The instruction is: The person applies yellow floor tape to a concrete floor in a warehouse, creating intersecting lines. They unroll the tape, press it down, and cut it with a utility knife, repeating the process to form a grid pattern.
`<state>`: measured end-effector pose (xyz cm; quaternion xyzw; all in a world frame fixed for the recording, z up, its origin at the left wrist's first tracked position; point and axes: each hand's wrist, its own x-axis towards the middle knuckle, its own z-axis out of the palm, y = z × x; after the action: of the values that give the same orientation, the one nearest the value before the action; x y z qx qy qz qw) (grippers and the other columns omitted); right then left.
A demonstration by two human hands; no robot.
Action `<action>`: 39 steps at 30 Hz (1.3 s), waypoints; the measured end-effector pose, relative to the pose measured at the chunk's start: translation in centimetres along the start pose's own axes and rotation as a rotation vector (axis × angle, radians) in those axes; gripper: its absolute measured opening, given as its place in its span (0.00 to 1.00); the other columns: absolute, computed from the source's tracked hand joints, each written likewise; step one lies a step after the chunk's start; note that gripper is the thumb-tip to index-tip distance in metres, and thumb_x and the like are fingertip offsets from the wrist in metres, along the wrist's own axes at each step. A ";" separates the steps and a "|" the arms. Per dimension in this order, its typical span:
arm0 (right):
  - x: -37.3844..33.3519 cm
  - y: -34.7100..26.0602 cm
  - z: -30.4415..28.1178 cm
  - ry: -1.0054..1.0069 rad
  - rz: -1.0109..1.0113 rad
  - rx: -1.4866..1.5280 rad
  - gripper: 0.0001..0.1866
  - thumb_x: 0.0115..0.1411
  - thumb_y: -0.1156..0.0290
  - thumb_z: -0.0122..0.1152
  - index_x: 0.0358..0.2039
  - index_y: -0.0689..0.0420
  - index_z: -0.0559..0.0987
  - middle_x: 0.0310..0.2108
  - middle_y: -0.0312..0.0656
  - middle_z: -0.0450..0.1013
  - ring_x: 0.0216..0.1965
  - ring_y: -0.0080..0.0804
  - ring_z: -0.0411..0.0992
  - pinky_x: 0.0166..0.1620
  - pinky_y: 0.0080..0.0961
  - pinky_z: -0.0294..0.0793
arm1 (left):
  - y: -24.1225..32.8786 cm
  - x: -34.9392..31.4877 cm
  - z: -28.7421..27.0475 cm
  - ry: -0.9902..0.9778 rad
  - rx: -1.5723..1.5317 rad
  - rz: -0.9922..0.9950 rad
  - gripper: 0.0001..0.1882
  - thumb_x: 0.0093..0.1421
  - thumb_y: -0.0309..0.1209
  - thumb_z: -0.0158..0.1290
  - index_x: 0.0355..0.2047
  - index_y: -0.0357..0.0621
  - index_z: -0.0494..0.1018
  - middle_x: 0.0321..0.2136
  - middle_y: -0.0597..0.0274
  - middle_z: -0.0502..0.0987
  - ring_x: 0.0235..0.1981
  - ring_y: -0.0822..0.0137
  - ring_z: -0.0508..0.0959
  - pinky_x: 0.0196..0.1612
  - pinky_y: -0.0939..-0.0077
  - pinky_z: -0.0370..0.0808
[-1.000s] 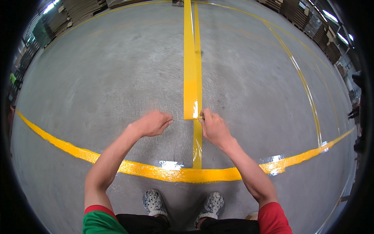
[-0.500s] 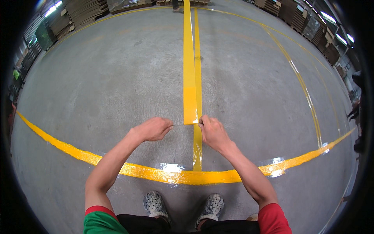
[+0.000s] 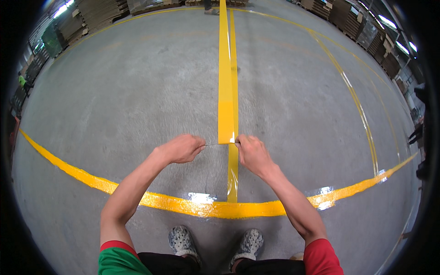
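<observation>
A long strip of yellow tape [image 3: 225, 91] stretches away from me toward the far side, its near end between my hands. The strip overlaps a yellow floor line [image 3: 233, 176] below it. A thin dark string [image 3: 211, 145] runs from my left hand [image 3: 184, 148] to the near edge of the tape. The left fingers are closed in a pinch on that string. My right hand [image 3: 253, 155] is pinched at the tape's right corner, where the string's other end meets the fingers. Whether it grips the tape corner too, I cannot tell.
A broad glossy yellow band [image 3: 238, 209] crosses the grey floor [image 3: 137, 87] before my shoes [image 3: 182, 239]. Another yellow line [image 3: 350, 87] runs along the right. Stacked brown sheets [image 3: 101, 16] stand at the back. A person's foot [image 3: 211, 11] shows near the tape's far end.
The tape has shifted slightly right and its near end slightly away from me. The string between my hands shows more plainly. Both hands keep their pinch.
</observation>
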<state>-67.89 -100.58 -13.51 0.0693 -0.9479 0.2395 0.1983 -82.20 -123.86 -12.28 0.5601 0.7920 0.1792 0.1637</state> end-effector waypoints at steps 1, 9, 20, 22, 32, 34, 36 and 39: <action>-0.2 0.0 0.1 -0.036 0.024 0.000 0.04 0.58 0.79 0.57 0.34 0.63 0.72 0.25 0.54 0.72 0.31 0.55 0.73 0.38 0.46 0.72 | 0.0 0.0 0.2 -0.028 0.002 -0.005 0.12 0.67 0.32 0.45 0.30 0.35 0.65 0.27 0.41 0.71 0.33 0.37 0.72 0.37 0.46 0.67; -0.7 0.4 0.1 -0.029 0.048 -0.009 0.04 0.58 0.79 0.56 0.33 0.64 0.72 0.26 0.55 0.73 0.32 0.56 0.73 0.38 0.47 0.73 | 0.1 0.2 0.7 -0.006 0.009 0.003 0.13 0.66 0.33 0.45 0.30 0.35 0.66 0.28 0.41 0.72 0.34 0.37 0.73 0.39 0.46 0.68; -3.5 -0.1 0.6 -0.100 0.098 0.003 0.05 0.58 0.79 0.57 0.35 0.64 0.72 0.28 0.55 0.73 0.33 0.57 0.73 0.38 0.48 0.72 | 0.9 -0.8 3.4 -0.046 -0.042 0.006 0.13 0.66 0.33 0.45 0.30 0.35 0.67 0.29 0.40 0.73 0.34 0.37 0.74 0.39 0.46 0.69; -4.0 -0.4 0.4 -0.092 0.104 0.009 0.05 0.58 0.79 0.57 0.35 0.64 0.72 0.29 0.55 0.73 0.34 0.57 0.72 0.39 0.48 0.72 | 1.3 -1.0 3.6 -0.043 -0.054 0.019 0.13 0.66 0.33 0.45 0.30 0.35 0.67 0.29 0.40 0.73 0.34 0.37 0.74 0.39 0.46 0.69; -7.6 -1.7 0.9 -0.198 0.229 0.034 0.10 0.59 0.78 0.57 0.40 0.63 0.69 0.32 0.57 0.74 0.36 0.59 0.73 0.39 0.49 0.73 | 2.2 -2.3 5.1 -0.193 -0.058 -0.020 0.13 0.66 0.35 0.45 0.32 0.35 0.69 0.31 0.40 0.75 0.36 0.37 0.75 0.40 0.46 0.70; -9.0 -2.3 1.2 -0.252 0.247 0.050 0.10 0.59 0.78 0.57 0.41 0.63 0.69 0.33 0.56 0.75 0.36 0.59 0.73 0.38 0.49 0.73 | 2.9 -3.3 6.2 -0.218 -0.129 0.002 0.14 0.68 0.36 0.44 0.31 0.36 0.67 0.28 0.39 0.73 0.34 0.36 0.74 0.38 0.46 0.69; -10.2 -2.8 1.5 -0.223 0.234 0.098 0.10 0.59 0.78 0.57 0.40 0.63 0.70 0.32 0.56 0.75 0.36 0.59 0.73 0.39 0.49 0.74 | 3.2 -4.2 7.3 -0.196 -0.189 0.000 0.15 0.68 0.36 0.44 0.31 0.36 0.67 0.29 0.39 0.73 0.35 0.36 0.73 0.38 0.46 0.70; -10.9 -2.7 1.6 -0.165 0.199 0.101 0.08 0.59 0.78 0.58 0.38 0.63 0.71 0.30 0.55 0.74 0.35 0.57 0.74 0.38 0.47 0.74 | 2.5 -4.6 8.5 -0.209 -0.164 0.018 0.16 0.69 0.38 0.43 0.33 0.37 0.69 0.29 0.42 0.75 0.35 0.40 0.76 0.39 0.50 0.72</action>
<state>-57.93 -103.31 -18.14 0.0042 -0.9499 0.2988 0.0913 -74.77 -126.62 -18.38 0.5677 0.7482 0.1853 0.2890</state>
